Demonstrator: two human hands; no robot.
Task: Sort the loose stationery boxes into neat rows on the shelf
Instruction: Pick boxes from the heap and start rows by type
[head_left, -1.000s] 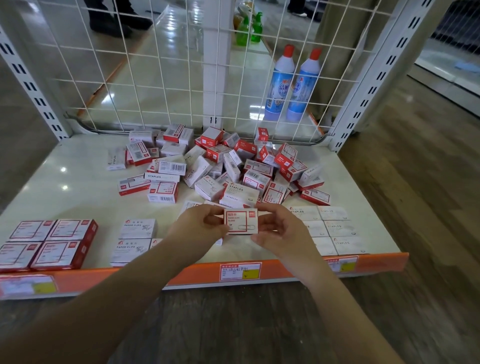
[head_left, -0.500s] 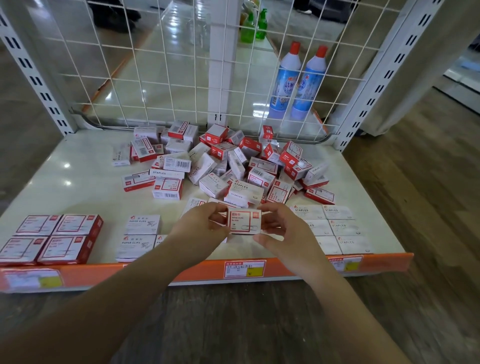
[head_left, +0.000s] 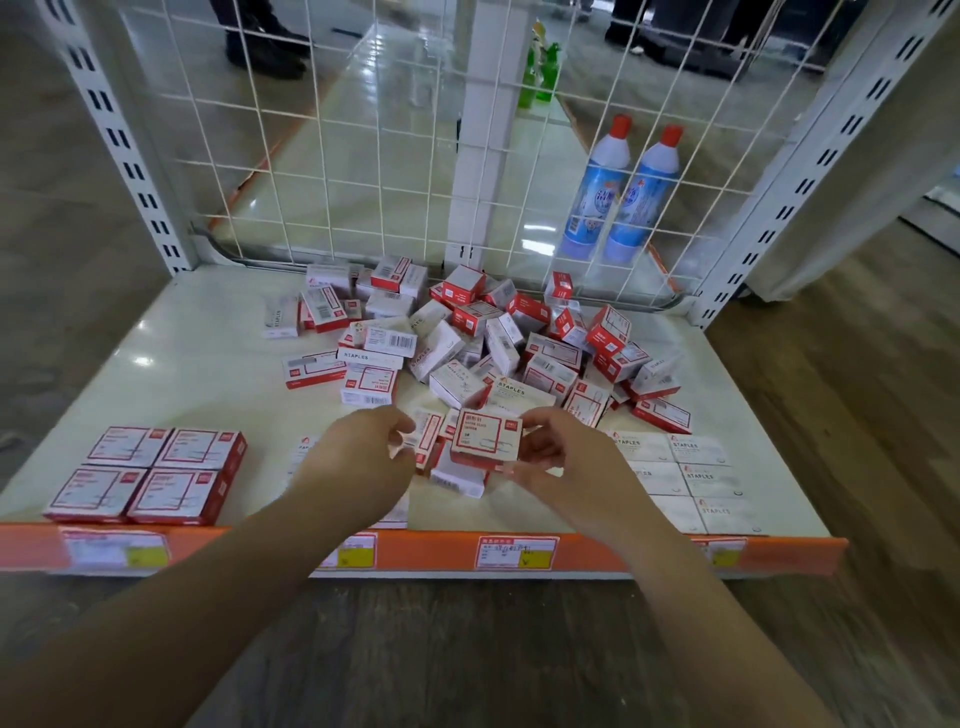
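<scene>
Shelf (head_left: 171, 364): pale board with an orange price rail along the front edge; wire grid at the back.
Loose pile (head_left: 483, 343): red-and-white stationery boxes jumbled at mid-shelf toward the back, lying at all angles, some marked STAPLES; most of the sorting judged not yet done.
Red-box block (head_left: 148, 475): four red-framed boxes squared up two by two at the front left corner.
Staples rows (head_left: 691, 475): white STAPLES boxes laid flat in two tidy columns at front right, just beside the right hand.
Right hand (head_left: 561, 462): fingers curled round the right end of a paper clip box (head_left: 485, 434), label up, held above the front of the shelf.
Left hand (head_left: 358, 457): fingers bent near a second small box (head_left: 427, 434) standing on edge; grip or mere touch, cannot tell.
Step in hand: judging by the raised label, checking the box's kind before placing.
Next move: probably matching to a like row, then setting down flush, label up, edges aligned.
</scene>
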